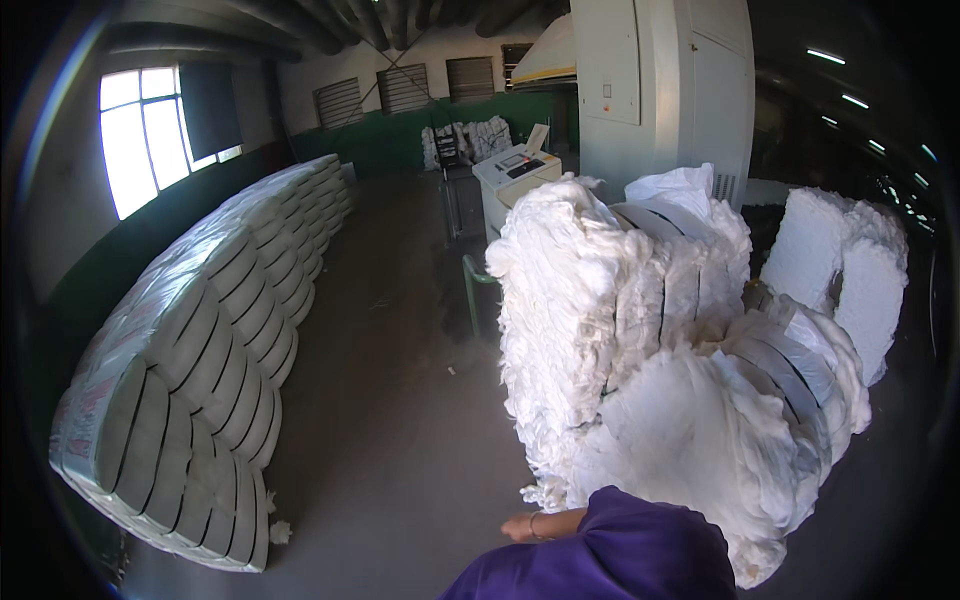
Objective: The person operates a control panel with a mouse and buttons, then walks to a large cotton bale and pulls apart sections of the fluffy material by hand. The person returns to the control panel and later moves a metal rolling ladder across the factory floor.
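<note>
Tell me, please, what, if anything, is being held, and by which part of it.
It cannot be told: the right hand is too unclear, and the left hand is out of view.

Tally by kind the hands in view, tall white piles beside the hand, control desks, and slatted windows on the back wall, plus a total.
Hand: 1
Tall white pile: 1
Control desk: 1
Slatted windows: 4, one partly hidden
Total: 7

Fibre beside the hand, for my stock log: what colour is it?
The fibre is white; the head view shows it best.
</note>
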A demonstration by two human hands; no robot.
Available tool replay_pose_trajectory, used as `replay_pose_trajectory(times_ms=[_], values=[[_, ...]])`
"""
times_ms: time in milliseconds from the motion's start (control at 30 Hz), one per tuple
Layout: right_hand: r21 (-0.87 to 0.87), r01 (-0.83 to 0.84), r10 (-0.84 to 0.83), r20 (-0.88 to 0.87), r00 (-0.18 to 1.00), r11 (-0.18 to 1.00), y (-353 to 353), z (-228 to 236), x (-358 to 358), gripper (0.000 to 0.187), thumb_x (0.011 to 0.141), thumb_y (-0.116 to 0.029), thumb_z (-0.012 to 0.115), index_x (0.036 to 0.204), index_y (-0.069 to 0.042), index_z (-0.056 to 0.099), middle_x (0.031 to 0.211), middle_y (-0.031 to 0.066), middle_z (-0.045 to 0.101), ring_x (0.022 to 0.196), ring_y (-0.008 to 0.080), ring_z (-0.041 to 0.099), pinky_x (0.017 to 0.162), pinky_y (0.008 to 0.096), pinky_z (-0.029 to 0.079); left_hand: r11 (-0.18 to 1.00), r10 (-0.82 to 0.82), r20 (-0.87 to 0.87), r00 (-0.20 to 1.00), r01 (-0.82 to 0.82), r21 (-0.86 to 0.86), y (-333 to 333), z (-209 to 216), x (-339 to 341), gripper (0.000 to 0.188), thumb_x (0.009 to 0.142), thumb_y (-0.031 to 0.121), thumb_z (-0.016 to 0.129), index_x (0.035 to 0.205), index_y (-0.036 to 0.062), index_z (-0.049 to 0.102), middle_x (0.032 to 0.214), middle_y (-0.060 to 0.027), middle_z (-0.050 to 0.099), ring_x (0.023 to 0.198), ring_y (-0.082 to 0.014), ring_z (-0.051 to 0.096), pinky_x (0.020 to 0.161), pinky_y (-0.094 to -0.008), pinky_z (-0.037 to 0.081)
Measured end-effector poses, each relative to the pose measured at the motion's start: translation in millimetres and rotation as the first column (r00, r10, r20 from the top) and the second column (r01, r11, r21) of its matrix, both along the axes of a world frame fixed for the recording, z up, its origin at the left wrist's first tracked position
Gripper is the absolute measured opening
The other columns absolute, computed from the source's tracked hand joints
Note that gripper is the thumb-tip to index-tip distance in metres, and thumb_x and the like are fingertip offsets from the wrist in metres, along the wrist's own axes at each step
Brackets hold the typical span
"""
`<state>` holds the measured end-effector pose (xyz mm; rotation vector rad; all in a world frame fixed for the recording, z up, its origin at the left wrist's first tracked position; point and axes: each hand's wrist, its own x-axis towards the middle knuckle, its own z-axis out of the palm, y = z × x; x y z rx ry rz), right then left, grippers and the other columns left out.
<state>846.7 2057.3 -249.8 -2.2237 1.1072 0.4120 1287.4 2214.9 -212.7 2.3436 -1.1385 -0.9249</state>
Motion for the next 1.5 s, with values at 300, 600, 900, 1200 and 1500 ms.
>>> replay_pose_trajectory(times_ms=[300, 600, 900, 1200, 1500], values=[[0.109, 0.661, -0.628, -0.231, 0.743, 0.742, -181.3, -69.7, -166.7, 0.032, 0.082, -0.029, 0.056, 0.094, -0.003, 0.071, 0.100, 0.0191, 0.068, 0.090, 0.0340, 0.065, 0.079, 0.0442, 0.050, 0.968, -0.234, 0.042, 0.971, 0.237, -0.089, -479.7, -2.8, 52.0, 0.022, 0.085, 0.021, 0.054, 0.091, 0.0000, 0.060, 0.079, -0.0149, 0.064, 0.073, -0.0263, 0.062, 0.069, -0.0418, 0.050], [0.054, 0.481, -0.475, 0.290, 0.831, 0.875, -689.2, -11.6, -21.0, 0.038, 0.081, -0.020, 0.056, 0.116, -0.008, 0.061, 0.106, 0.0166, 0.066, 0.098, 0.0336, 0.062, 0.083, 0.0433, 0.049, 0.974, -0.226, 0.025, 0.974, 0.224, 0.042, -807.0, 3.3, 50.6, 0.022, 0.084, 0.021, 0.053, 0.085, -0.0003, 0.059, 0.075, -0.0152, 0.063, 0.071, -0.0261, 0.062, 0.067, -0.0429, 0.050], [-0.007, 0.700, -0.658, 0.336, 0.674, 0.714, -1038.0, 68.1, -50.7, 0.038, 0.084, -0.019, 0.055, 0.120, -0.008, 0.059, 0.112, 0.0170, 0.064, 0.103, 0.0358, 0.060, 0.088, 0.0426, 0.048, 0.952, -0.300, 0.033, 0.953, 0.297, 0.071, -1194.3, -10.2, 30.1, 0.023, 0.083, 0.021, 0.052, 0.079, -0.0006, 0.059, 0.071, -0.0156, 0.061, 0.069, -0.0260, 0.061, 0.066, -0.0440, 0.049], [0.082, 0.973, -0.909, 0.382, 0.168, 0.214, -1241.7, 74.9, -214.0, 0.045, 0.087, -0.019, 0.058, 0.130, -0.008, 0.052, 0.115, 0.0190, 0.063, 0.107, 0.0339, 0.059, 0.091, 0.0419, 0.047, 0.778, -0.577, 0.325, 0.749, 0.625, -0.059, -1713.5, -11.4, -89.7, 0.024, 0.082, 0.021, 0.051, 0.073, -0.0010, 0.058, 0.067, -0.0159, 0.060, 0.067, -0.0258, 0.061, 0.064, -0.0451, 0.048], [-0.260, 0.952, -0.592, 0.798, 0.117, -0.163, -1594.5, 192.8, -412.4, 0.045, 0.086, -0.013, 0.061, 0.129, -0.006, 0.050, 0.126, 0.0251, 0.051, 0.115, 0.0414, 0.051, 0.096, 0.0424, 0.044, 0.793, -0.609, -0.069, 0.790, 0.609, -0.017, -1941.2, -41.7, -266.8, 0.021, 0.086, 0.016, 0.046, 0.070, 0.0038, 0.056, 0.066, -0.0096, 0.055, 0.061, -0.0219, 0.052, 0.056, -0.0415, 0.043]])
